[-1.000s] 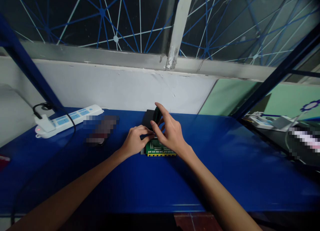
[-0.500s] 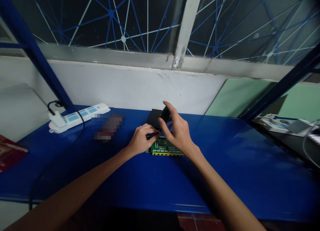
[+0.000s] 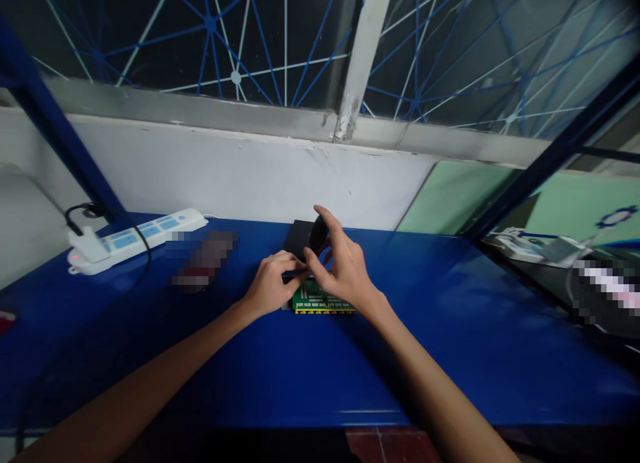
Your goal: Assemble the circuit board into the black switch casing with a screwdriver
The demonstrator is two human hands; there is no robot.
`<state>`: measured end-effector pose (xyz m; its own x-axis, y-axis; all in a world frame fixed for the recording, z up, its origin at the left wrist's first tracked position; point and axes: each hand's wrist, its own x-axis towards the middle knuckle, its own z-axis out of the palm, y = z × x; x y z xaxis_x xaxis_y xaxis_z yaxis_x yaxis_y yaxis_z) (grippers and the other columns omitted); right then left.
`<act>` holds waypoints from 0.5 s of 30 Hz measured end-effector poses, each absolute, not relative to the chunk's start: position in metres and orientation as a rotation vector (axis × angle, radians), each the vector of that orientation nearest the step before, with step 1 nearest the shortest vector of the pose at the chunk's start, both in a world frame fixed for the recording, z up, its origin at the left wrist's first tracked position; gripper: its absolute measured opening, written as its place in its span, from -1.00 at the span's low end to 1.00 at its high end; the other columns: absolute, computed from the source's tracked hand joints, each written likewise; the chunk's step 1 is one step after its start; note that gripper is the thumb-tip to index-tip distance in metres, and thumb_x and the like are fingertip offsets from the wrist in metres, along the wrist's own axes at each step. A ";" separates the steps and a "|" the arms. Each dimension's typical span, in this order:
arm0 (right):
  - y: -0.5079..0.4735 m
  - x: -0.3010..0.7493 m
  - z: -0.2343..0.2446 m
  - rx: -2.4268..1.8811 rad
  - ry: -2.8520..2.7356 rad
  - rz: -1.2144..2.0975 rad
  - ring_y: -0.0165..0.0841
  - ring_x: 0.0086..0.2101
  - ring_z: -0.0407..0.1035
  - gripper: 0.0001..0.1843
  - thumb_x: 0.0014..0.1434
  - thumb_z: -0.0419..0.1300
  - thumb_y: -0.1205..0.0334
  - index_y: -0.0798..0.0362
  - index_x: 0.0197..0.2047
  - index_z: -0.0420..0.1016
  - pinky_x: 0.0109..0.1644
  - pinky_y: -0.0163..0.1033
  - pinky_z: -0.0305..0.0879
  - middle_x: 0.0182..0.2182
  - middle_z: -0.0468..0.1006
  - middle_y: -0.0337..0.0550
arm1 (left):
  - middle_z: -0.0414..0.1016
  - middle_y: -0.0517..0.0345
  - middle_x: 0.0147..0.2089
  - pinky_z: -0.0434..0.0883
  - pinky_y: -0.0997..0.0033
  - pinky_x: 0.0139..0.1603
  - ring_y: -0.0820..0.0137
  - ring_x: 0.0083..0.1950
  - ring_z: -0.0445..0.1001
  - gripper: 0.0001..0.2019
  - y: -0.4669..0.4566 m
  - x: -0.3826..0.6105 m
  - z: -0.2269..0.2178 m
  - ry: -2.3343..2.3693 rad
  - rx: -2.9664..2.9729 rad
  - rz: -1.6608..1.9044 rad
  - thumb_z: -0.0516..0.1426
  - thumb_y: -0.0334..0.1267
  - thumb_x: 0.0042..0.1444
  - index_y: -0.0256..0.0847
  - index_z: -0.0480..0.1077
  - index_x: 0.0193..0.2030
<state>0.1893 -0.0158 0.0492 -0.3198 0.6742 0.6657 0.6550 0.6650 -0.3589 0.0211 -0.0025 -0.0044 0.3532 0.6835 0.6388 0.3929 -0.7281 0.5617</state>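
My right hand [image 3: 346, 266] is closed around the dark handle of a screwdriver [image 3: 318, 233], its index finger raised along the top. The tool points down toward my left fingertips, its tip hidden. My left hand [image 3: 271, 284] is pinched at the tip, and whatever lies between the fingers is too small to make out. Both hands are over a green circuit board [image 3: 320, 303] with a yellow strip along its near edge. Fingers cover its far part. Just behind them a flat black object [image 3: 297, 236] lies on the table.
The blue table [image 3: 280, 376] runs up to a white wall. A white power strip [image 3: 150, 233] with a plugged-in black cable lies at the left, near a blurred-out dark object [image 3: 207, 259]. Blue frame posts rise on both sides. Papers [image 3: 525, 244] and other items sit at the right.
The whole view has shifted slightly, so things appear further left. My hands keep nearly the same pose over the board, the screwdriver still in my right hand.
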 end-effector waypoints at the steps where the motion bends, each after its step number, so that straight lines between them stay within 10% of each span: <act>1: -0.016 0.189 0.049 -1.029 -2.045 0.027 -0.33 -0.41 0.44 -0.25 0.18 0.04 0.19 0.03 0.40 -0.13 -0.32 -0.16 0.38 -0.11 0.52 -0.05 | 0.57 0.06 -0.32 0.43 0.26 -0.20 0.27 -0.24 0.50 -0.89 -0.002 0.021 -0.004 0.955 2.305 1.324 0.16 -0.37 0.12 -0.22 0.55 -0.33; 15: -0.014 0.192 0.052 -0.972 -2.039 0.095 -0.38 -0.40 0.45 -0.27 0.18 0.02 0.21 -0.02 0.39 -0.12 -0.43 -0.23 0.37 0.01 0.43 -0.04 | 0.57 0.02 -0.27 0.44 0.29 -0.15 0.26 -0.19 0.53 -0.83 0.000 0.019 -0.004 0.945 2.254 1.236 0.12 -0.35 0.18 -0.23 0.56 -0.26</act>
